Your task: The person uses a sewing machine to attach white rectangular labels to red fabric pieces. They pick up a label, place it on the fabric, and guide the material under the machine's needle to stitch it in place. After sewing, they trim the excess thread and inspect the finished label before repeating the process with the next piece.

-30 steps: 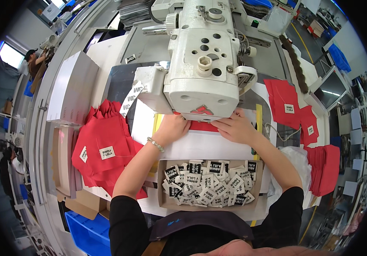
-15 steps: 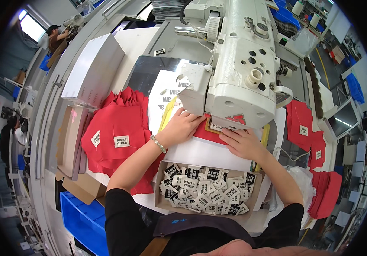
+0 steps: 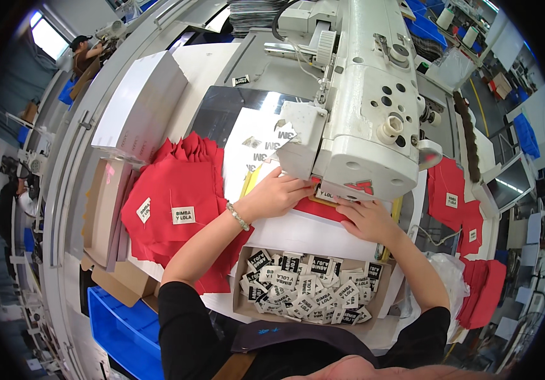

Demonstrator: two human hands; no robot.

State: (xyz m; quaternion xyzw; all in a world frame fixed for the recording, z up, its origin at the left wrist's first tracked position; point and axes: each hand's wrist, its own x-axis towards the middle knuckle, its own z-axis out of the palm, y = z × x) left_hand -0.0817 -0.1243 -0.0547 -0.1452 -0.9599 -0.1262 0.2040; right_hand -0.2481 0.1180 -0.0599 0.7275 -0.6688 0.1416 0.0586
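At the centre of the frame, a red fabric piece (image 3: 318, 209) lies beneath the sewing machine (image 3: 364, 142) head, a pale printed label (image 3: 327, 192) on it. The left hand (image 3: 278, 195) lies palm-down at the piece's left, fingers together; the right hand (image 3: 367, 218) curves over its right, seemingly to keep the fabric flat and square from both sides. Their fingertips are partly hidden, so I cannot tell whether either pinches cloth. The open cardboard box (image 3: 242, 296) of loose labels (image 3: 304, 290) sits between the forearms, lower centre, probably for easy reach.
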